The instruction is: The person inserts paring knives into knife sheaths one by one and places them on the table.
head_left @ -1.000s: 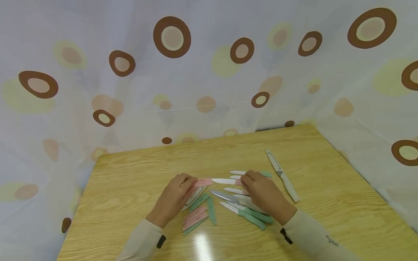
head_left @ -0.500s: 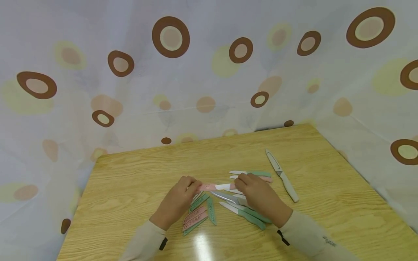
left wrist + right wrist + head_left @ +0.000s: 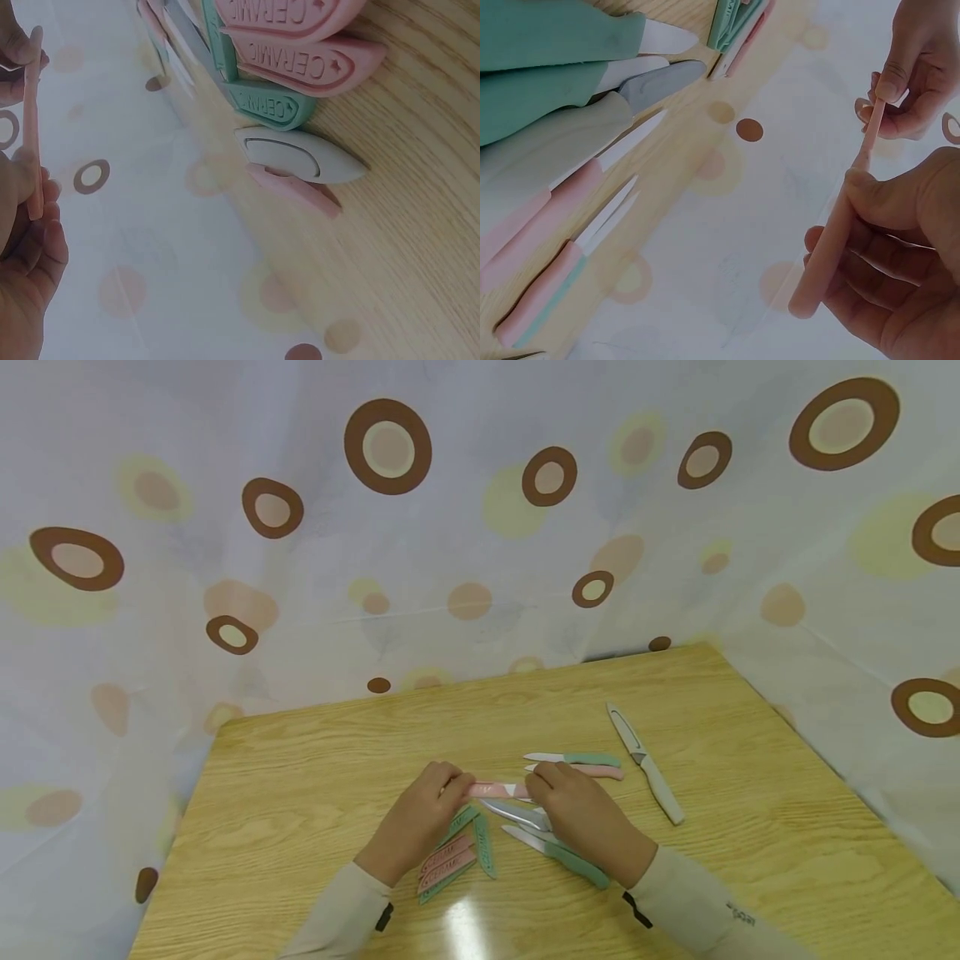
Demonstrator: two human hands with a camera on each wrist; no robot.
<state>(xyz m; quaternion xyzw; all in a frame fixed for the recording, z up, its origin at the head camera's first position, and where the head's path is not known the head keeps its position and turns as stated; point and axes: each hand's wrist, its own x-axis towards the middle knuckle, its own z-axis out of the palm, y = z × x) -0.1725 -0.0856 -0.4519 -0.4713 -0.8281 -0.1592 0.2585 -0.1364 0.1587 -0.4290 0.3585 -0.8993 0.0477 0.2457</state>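
My left hand (image 3: 416, 818) pinches a pink blade sheath (image 3: 491, 790) above the table. Facing it, my right hand (image 3: 596, 827) grips a knife by its pink handle (image 3: 829, 255). The knife and sheath are in line, and most of the white blade is hidden inside the sheath. A sliver of blade (image 3: 517, 791) shows near the handle in the head view. Below my left hand lie several loose sheaths, among them pink ones (image 3: 447, 866), a green one (image 3: 485, 847) and a white one (image 3: 300, 156).
Several knives lie under and beside my right hand, including a green-handled knife (image 3: 573, 860) and a grey-bladed one (image 3: 513, 812). Behind it lie another green-handled knife (image 3: 592, 759) and a pink-handled one (image 3: 600, 771). A white-handled knife (image 3: 660, 789) lies apart at the right.
My hands have come closer together. The pink-handled knife's blade, fully bare one second ago, has slid into the pink sheath until only a sliver shows.
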